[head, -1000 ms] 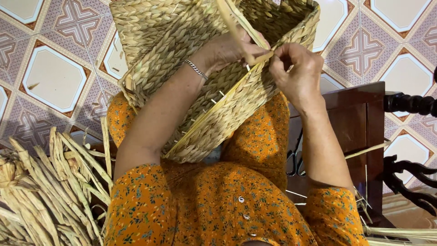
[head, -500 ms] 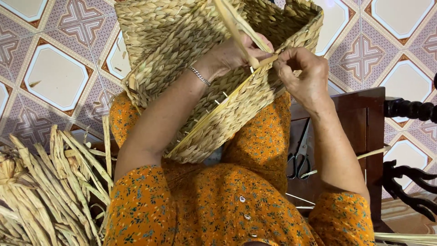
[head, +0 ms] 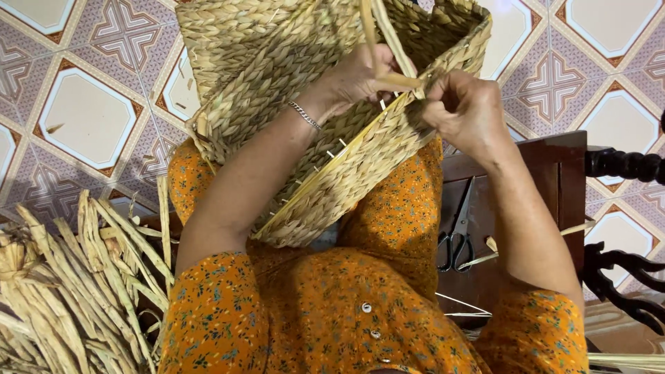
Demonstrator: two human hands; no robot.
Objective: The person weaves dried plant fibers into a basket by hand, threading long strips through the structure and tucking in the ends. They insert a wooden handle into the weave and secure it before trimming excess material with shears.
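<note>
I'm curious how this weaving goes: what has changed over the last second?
Little: the right hand has slid slightly outward along the basket rim, still pinching the straw strand. The left hand stays inside the basket; scissors and straw bundle unmoved.

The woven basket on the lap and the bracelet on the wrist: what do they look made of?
The tan woven basket looks like dried plant fibre, matte, in twisted braided rows. The thin silver bracelet on the left wrist looks like metal: shiny chain links, though plated or solid cannot be told.
</note>
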